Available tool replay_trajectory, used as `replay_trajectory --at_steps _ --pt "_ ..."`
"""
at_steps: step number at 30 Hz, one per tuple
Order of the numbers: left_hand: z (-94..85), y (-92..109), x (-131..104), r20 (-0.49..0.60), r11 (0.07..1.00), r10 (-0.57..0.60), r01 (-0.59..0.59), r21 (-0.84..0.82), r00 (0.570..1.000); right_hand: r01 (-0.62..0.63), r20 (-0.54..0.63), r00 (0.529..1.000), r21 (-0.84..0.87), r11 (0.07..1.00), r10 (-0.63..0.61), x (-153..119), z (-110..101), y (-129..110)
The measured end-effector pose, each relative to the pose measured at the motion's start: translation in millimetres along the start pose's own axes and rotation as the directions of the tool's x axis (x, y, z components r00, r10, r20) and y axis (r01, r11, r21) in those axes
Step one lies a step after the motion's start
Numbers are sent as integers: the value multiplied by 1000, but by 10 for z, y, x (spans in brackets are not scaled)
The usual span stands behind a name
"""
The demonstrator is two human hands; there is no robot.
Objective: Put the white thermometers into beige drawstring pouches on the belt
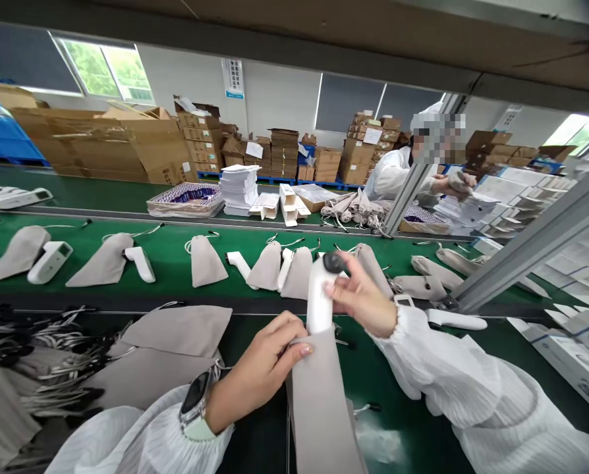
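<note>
Gray pouch (323,401) in left grip (267,352), partly around white device (318,306)

White ribbed sleeves (472,388) | gathered right cuff (393,326) | dark-faced watch (196,395), left wrist (218,403)

no text is legible: the wall sign (234,78) bears characters too small.
</note>
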State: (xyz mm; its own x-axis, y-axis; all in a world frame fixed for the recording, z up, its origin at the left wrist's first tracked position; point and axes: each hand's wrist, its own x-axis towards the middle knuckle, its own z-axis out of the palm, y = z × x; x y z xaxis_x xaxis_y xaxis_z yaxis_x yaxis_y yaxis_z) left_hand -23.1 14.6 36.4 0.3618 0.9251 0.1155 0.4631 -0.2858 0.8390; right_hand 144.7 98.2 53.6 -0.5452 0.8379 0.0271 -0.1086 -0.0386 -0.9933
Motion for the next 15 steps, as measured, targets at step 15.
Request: replay_trajectory --at_steps 15 --pt "-169 207 -159 79 965 -184 165 204 980 32 111 993 -512 858 29 -544 -324 429"
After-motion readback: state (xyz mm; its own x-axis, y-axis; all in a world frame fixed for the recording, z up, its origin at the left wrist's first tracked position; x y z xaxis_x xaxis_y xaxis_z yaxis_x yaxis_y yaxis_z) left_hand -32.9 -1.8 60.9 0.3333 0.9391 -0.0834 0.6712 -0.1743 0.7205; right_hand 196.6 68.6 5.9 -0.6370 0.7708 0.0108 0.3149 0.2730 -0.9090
